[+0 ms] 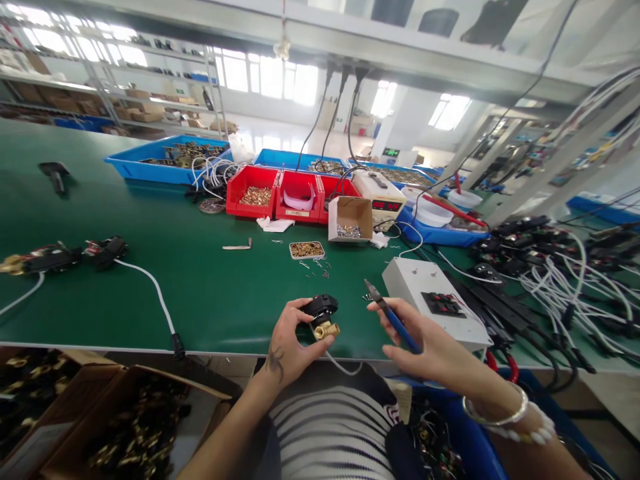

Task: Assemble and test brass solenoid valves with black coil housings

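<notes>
Green worktop in a big, bright workshop, with shelving and windows way at the back. The person's left hand is near the front edge, fingers curled around a small valve part. It has a black top and a brass fitting at the bottom, and it's held up just above the worktop with a thin white wire trailing down from it. The right hand is just beside it, wrapped around a blue-handled tool whose dark tip points up and left toward the part without touching it. It's probably small pliers or cutters, but the tip is too tiny to tell. A white box with black sockets on top sits right behind that hand. Further back is a little tray of brass bits with loose screws around it, then an open cardboard box and a row of red bins. A white cable snakes across the left side, and cartons of dark parts sit below the worktop edge.
</notes>
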The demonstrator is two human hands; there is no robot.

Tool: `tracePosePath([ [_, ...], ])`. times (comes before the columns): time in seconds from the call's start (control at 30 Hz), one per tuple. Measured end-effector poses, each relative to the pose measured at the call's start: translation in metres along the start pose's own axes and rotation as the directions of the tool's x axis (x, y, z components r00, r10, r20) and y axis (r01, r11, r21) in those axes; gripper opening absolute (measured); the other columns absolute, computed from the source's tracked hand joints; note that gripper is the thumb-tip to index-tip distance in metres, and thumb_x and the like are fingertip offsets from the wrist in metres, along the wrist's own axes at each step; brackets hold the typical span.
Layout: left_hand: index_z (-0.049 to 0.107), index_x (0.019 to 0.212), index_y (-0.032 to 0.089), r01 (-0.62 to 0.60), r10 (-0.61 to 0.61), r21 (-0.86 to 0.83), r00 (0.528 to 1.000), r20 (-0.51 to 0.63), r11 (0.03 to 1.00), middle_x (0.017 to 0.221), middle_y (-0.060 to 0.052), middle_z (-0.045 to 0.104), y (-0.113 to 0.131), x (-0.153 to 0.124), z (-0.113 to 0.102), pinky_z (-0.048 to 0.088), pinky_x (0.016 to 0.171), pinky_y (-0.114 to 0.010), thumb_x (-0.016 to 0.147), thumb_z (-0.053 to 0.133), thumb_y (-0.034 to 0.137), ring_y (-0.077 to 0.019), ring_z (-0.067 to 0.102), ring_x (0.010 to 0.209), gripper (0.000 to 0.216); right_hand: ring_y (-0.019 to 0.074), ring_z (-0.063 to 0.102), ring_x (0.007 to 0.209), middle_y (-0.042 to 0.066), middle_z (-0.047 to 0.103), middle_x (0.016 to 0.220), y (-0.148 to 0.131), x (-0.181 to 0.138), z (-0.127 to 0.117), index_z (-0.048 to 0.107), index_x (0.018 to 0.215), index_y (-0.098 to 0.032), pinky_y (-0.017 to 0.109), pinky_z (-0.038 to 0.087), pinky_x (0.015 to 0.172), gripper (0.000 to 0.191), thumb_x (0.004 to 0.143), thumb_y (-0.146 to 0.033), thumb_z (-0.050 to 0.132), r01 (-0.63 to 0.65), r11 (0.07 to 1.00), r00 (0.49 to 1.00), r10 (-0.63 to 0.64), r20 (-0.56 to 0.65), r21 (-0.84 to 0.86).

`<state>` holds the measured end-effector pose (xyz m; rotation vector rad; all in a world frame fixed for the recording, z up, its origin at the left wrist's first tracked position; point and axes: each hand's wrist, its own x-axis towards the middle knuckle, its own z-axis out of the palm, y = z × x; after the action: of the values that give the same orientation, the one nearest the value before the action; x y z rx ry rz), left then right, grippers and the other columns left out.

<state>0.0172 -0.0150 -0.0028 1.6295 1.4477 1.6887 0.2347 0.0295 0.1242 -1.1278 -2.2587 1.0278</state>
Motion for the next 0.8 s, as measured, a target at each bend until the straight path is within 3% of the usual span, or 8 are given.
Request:
tracePosePath([
  [0.13, 0.051, 0.091, 0.021, 0.009, -0.009, -0.003, 1.000, -0.005, 1.000, 0.120, -0.012, 0.062, 0.001, 0.000, 0.000, 0.056, 0.086, -0.044, 0.072, 0.078, 0.030, -0.0262, 0.064, 0.109, 0.034, 0.0173, 0.058, 0.075, 0.003, 0.059, 0.087, 0.008, 0.008, 0.015, 0.058, 0.112, -0.022, 0.027, 0.050, 0.069, 0.026, 0.088, -0.021, 0.049, 0.129, 0.969, 0.927, -0.194, -0.322, -0.211],
  [0.3, 0.051, 0.089, 0.021, 0.014, -0.014, -0.010, 1.000, -0.014, 1.000, 0.118, -0.012, 0.062, 0.002, 0.002, 0.001, 0.057, 0.085, -0.043, 0.071, 0.078, 0.030, -0.0259, 0.065, 0.107, 0.033, 0.0189, 0.056, 0.069, 0.003, 0.056, 0.079, 0.027, 0.017, 0.028, 0.059, 0.102, -0.021, 0.030, 0.046, 0.064, 0.028, 0.079, -0.011, 0.047, 0.134, 0.903, 0.967, -0.210, -0.146, -0.408],
  [0.43, 0.051, 0.089, 0.021, 0.022, -0.022, -0.016, 1.000, -0.015, 1.000, 0.119, -0.012, 0.062, 0.001, 0.002, 0.001, 0.057, 0.085, -0.043, 0.071, 0.079, 0.030, -0.0260, 0.065, 0.109, 0.034, 0.0201, 0.055, 0.073, 0.004, 0.056, 0.087, 0.022, 0.013, 0.023, 0.049, 0.108, -0.023, 0.033, 0.047, 0.070, 0.018, 0.090, -0.021, 0.047, 0.039, 0.936, 0.807, -0.237, -0.542, -0.351],
  [0.5, 0.051, 0.089, 0.021, 0.023, -0.024, -0.016, 1.000, -0.014, 1.000, 0.119, -0.012, 0.062, 0.001, 0.002, 0.001, 0.057, 0.085, -0.043, 0.070, 0.079, 0.029, -0.0263, 0.065, 0.109, 0.034, 0.0200, 0.055, 0.071, 0.003, 0.056, 0.084, 0.022, 0.013, 0.024, 0.049, 0.106, -0.023, 0.032, 0.045, 0.067, 0.020, 0.087, -0.018, 0.047, 0.045, 0.919, 0.836, -0.249, -0.488, -0.392],
  [0.57, 0.051, 0.088, 0.021, 0.024, -0.024, -0.017, 1.000, -0.016, 1.000, 0.118, -0.012, 0.062, 0.001, 0.002, 0.001, 0.057, 0.084, -0.042, 0.070, 0.079, 0.029, -0.0263, 0.065, 0.108, 0.035, 0.0191, 0.053, 0.066, 0.002, 0.055, 0.079, 0.024, 0.015, 0.025, 0.053, 0.101, -0.023, 0.031, 0.042, 0.061, 0.027, 0.079, -0.009, 0.046, 0.112, 0.877, 0.946, -0.238, -0.219, -0.468],
  [0.63, 0.051, 0.088, 0.021, 0.026, -0.026, -0.018, 1.000, -0.018, 1.000, 0.118, -0.012, 0.063, 0.001, 0.002, 0.002, 0.057, 0.083, -0.042, 0.069, 0.080, 0.029, -0.0260, 0.065, 0.107, 0.035, 0.0186, 0.053, 0.065, 0.001, 0.053, 0.076, 0.024, 0.017, 0.025, 0.056, 0.099, -0.022, 0.029, 0.040, 0.059, 0.032, 0.074, -0.006, 0.045, 0.162, 0.857, 0.972, -0.224, -0.070, -0.490],
  [0.73, 0.052, 0.087, 0.021, 0.029, -0.029, -0.023, 0.999, -0.019, 0.999, 0.118, -0.011, 0.063, 0.000, 0.003, 0.002, 0.057, 0.084, -0.041, 0.070, 0.080, 0.030, -0.0257, 0.065, 0.108, 0.034, 0.0195, 0.054, 0.071, 0.002, 0.053, 0.081, 0.022, 0.017, 0.024, 0.053, 0.103, -0.023, 0.030, 0.044, 0.065, 0.023, 0.084, -0.012, 0.046, 0.099, 0.897, 0.878, -0.282, -0.386, -0.431],
  [0.8, 0.051, 0.087, 0.021, 0.026, -0.026, -0.026, 1.000, -0.016, 0.999, 0.118, -0.011, 0.063, 0.001, 0.003, 0.002, 0.057, 0.085, -0.042, 0.069, 0.080, 0.029, -0.0256, 0.064, 0.109, 0.035, 0.0196, 0.054, 0.071, 0.002, 0.054, 0.082, 0.022, 0.018, 0.024, 0.052, 0.103, -0.023, 0.029, 0.044, 0.067, 0.020, 0.085, -0.015, 0.047, 0.066, 0.909, 0.848, -0.268, -0.456, -0.412],
])
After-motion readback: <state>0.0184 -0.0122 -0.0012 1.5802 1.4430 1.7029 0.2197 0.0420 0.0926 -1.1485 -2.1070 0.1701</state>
